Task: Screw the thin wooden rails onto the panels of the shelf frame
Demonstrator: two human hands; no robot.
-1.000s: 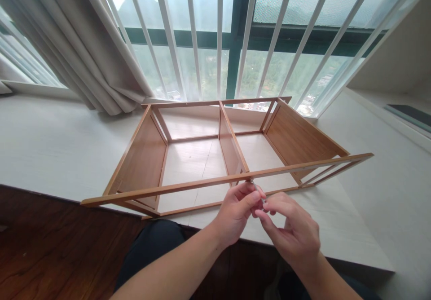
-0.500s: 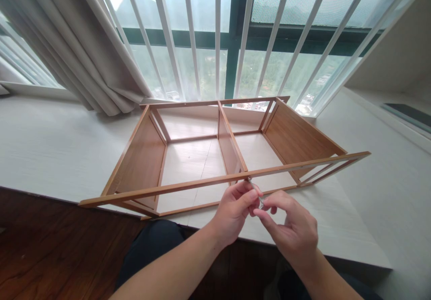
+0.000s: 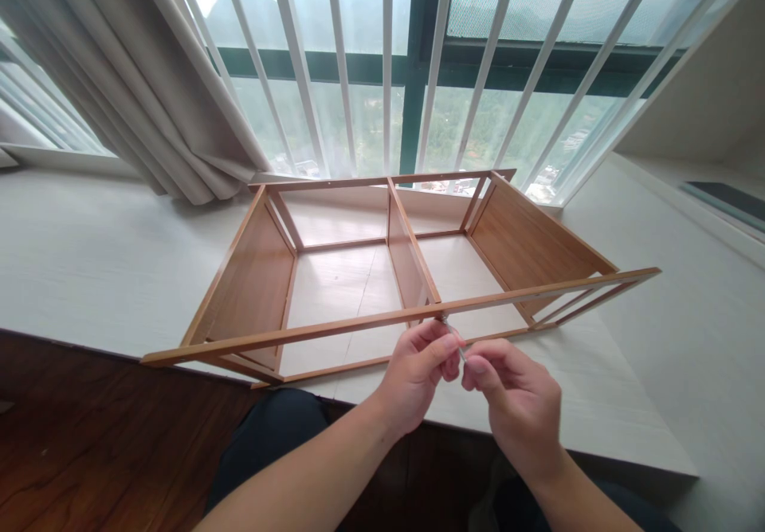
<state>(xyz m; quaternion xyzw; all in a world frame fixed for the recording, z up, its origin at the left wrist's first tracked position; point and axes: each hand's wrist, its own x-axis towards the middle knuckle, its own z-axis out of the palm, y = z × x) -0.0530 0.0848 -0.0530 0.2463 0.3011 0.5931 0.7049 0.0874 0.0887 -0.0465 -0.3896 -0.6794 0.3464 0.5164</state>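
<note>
A brown wooden frame with two side panels and a middle divider lies in front of me. Against its near rail, below the divider's end, a thin silver rod that looks like a hex key slants down toward me. My left hand is closed around its upper part, just under the rail. My right hand pinches the lower end between thumb and fingers. At the rail a small bit of metal shows; its exact shape is too small to make out.
The frame rests on a pale ledge below a barred window. A grey curtain hangs at the left. Dark wooden floor lies below the ledge's front edge, where my knees are.
My right thumb and fingers have closed on the rod's lower end; they were looser and further apart before. The left hand and frame are nearly unmoved.
</note>
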